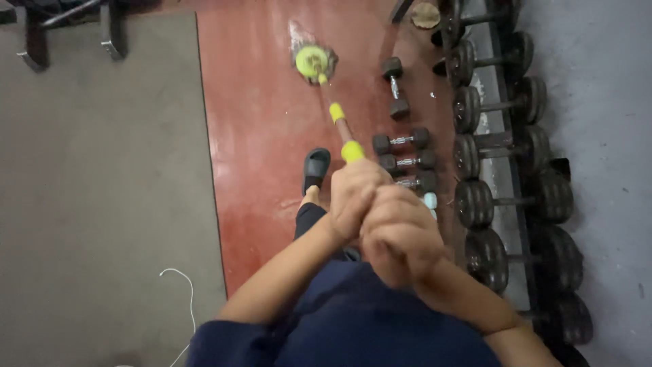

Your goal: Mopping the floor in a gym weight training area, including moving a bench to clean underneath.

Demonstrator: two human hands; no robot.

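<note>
Left hand [354, 194] and right hand [401, 234] both gripping a mop handle [341, 126] tightly, round yellow mop head [312, 61] pressing on wet red floor [258, 136], small dumbbells [402, 153] lying beside

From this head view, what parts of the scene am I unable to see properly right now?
- Upper end of the mop handle: hidden inside the left hand and right hand, head view.
- Small pale blue thing: mostly covered by the hands; kind unclear.
- Mop head: blurred; its underside cannot be seen.
- Dumbbell rack: cut by the top and bottom edges.
- Sandalled foot: only one shows; the arm and clothing hide anything behind them.
</note>
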